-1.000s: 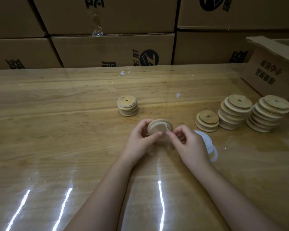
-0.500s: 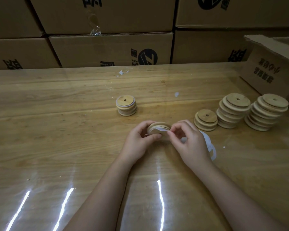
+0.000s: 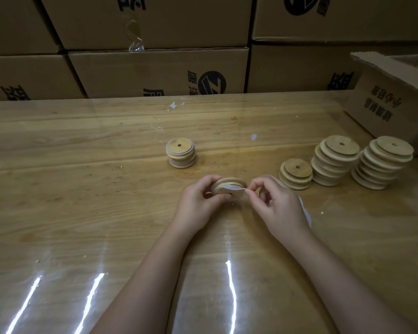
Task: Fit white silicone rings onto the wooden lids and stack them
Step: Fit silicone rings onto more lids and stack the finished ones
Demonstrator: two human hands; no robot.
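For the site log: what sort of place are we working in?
Likely a stockroom or small packing workshop: printed cartons are stacked behind the wooden table, stacks of wooden lids wait at the right, and the left hand holds a lid while the right hand pinches a white ring.

Wooden lid [image 3: 229,183]: round, pale, tilted on edge, gripped by left hand [image 3: 198,203]. White silicone ring [image 3: 228,188] partly seated on its rim; right hand [image 3: 275,203] pinches the free part at 3 o'clock. Ringed-lid stack [image 3: 181,153]: short, upright, at 11 o'clock. At 2 o'clock, bare lids in a row: low stack [image 3: 296,173], middle stack [image 3: 336,162], outer stack [image 3: 384,161], the last two taller. Loose rings [image 3: 305,213] at 4 o'clock, mostly hidden.
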